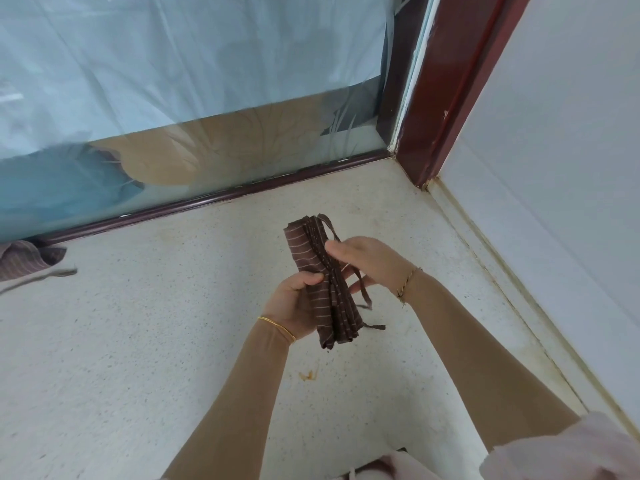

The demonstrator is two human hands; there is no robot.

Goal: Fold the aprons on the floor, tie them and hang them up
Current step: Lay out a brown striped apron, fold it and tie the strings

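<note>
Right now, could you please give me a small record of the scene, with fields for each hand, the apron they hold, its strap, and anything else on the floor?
apron: brown with thin stripes, folded into a narrow bundle, held off the floor
left hand: grips the bundle's lower half
right hand: holds the strap beside the bundle
strap: loose, ends hanging, not yet tied
second apron: crumpled on the floor at far left, by the glass door
hung up: nothing yet in view
</note>
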